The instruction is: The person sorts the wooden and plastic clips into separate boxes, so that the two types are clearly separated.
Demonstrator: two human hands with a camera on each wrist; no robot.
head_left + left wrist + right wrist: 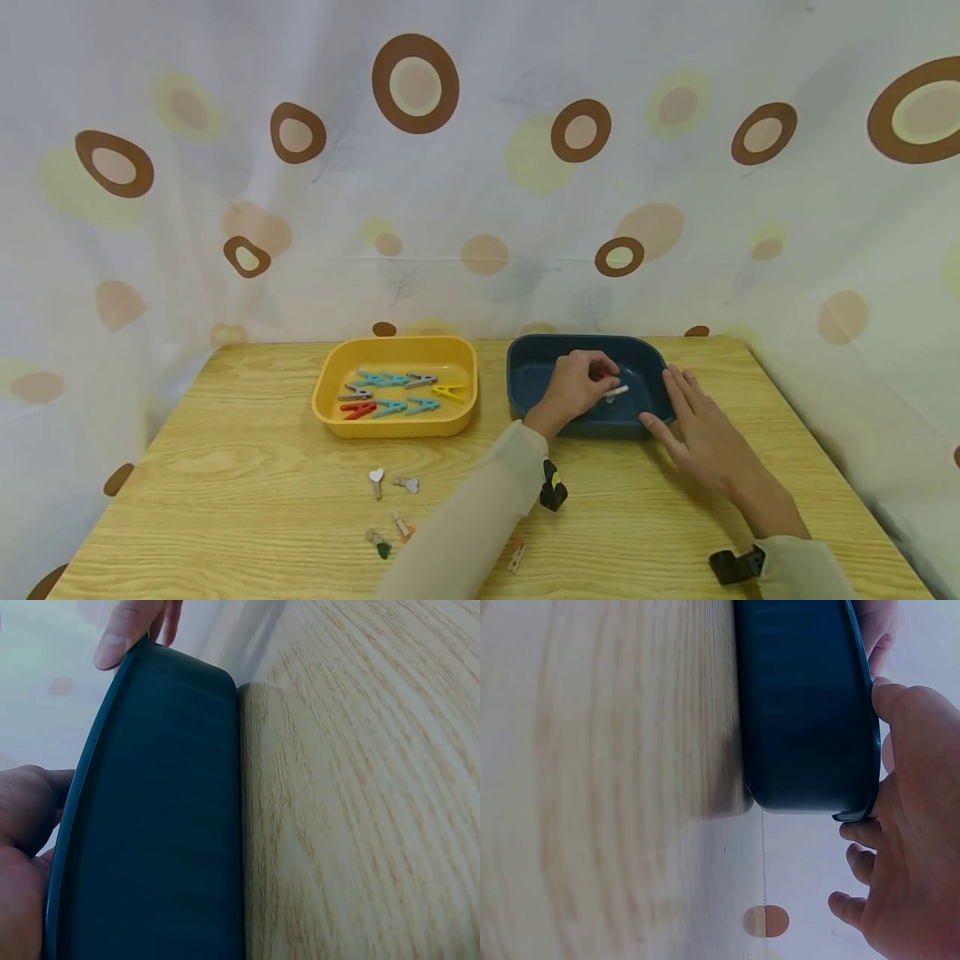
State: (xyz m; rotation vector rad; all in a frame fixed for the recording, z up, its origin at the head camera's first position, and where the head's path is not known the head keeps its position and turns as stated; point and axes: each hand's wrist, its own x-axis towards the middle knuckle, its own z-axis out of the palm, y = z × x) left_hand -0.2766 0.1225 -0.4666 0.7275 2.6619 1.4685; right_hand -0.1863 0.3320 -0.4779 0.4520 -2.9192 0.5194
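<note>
My left hand (573,383) reaches over the near rim into the dark blue bin (534,375), its fingers curled. Just under the thumb is a small wooden clothespin (617,391); whether the fingers pinch it or it lies loose on the bin floor, I cannot tell. At the bin's right end my right hand (708,437) rests against the rim, fingers straight and thumb spread apart. The right wrist view shows that hand (922,817) with its thumb on the rim of the bin (810,712). In the left wrist view the bin wall (157,802) hides the clothespin.
A yellow bin (393,428) on the left holds several plastic clothespins in light blue, grey, red and yellow. On the wooden table (225,492) lie small decorated clothespins: two with white hearts (377,479), one green (378,543), and orange ones (517,556) beside the left forearm.
</note>
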